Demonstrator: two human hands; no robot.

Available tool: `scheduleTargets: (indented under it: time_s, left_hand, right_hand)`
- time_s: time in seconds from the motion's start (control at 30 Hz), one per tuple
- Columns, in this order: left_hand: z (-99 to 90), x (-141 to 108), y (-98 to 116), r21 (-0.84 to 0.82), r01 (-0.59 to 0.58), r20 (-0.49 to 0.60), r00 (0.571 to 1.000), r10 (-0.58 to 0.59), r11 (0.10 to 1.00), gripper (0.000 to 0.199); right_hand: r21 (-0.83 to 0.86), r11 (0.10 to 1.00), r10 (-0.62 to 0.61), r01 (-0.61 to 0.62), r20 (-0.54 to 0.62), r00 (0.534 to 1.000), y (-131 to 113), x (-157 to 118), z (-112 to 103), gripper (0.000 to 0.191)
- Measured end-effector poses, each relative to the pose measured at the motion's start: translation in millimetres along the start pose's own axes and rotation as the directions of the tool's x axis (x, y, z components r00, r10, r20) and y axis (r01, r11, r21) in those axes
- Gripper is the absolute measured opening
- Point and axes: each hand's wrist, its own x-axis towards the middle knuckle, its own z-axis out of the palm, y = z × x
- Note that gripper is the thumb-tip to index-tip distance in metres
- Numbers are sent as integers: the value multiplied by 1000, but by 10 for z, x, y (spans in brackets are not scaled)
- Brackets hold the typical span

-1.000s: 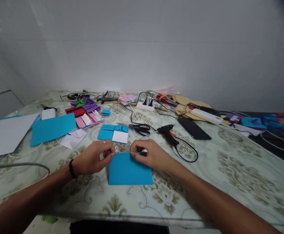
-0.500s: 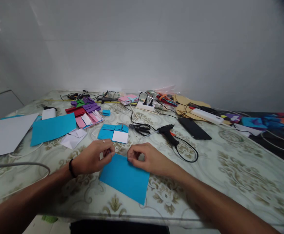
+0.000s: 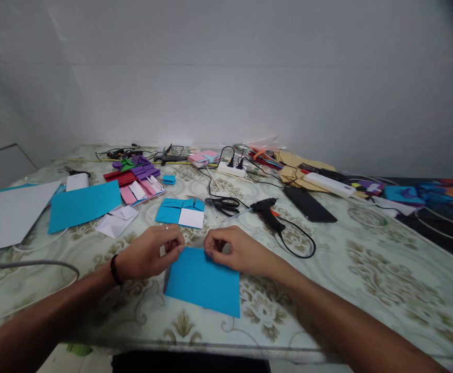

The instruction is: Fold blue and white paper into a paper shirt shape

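Observation:
A blue sheet of paper (image 3: 207, 285) lies near the front edge of the table, between both hands. My left hand (image 3: 152, 252) pinches its far left corner between thumb and fingers. At the far edge, my right hand (image 3: 232, 250) has its thumb and fingertips pressed together on the paper. Just beyond the hands sits a folded blue piece with a white square (image 3: 191, 217). Black scissors (image 3: 226, 205) lie beside that piece, and a black glue gun (image 3: 268, 213) rests to their right.
Blue paper (image 3: 85, 204), a white sheet (image 3: 16, 215) and folded pink papers (image 3: 143, 190) lie on the left. A black phone (image 3: 310, 203), a white power strip (image 3: 232, 169) and brown paper (image 3: 292, 171) are farther back. A cable loops at the left.
The blue sheet has turned slightly, its near edge now closer to level and its near right corner farther to the right. Both hands have stayed almost in place.

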Motion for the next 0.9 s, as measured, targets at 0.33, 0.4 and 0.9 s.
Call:
scheduleTargets:
  time_s: [0.33,0.4,0.9]
  left_hand:
    - [49,-21,-33,29,-34,32,999,33,999,14]
    - [43,-15,-31,25,-35,30,999,35,999,15]
    - [55,-18,-55,2,-31,47,998,30,1000,14]
  right_hand:
    - [65,998,-18,14,70,997,-46,-18,90,7]
    - [61,998,-22,17,79,997,-42,-15,76,7]
    - [52,999,-3,0,53,999,-11,-1,125,9]
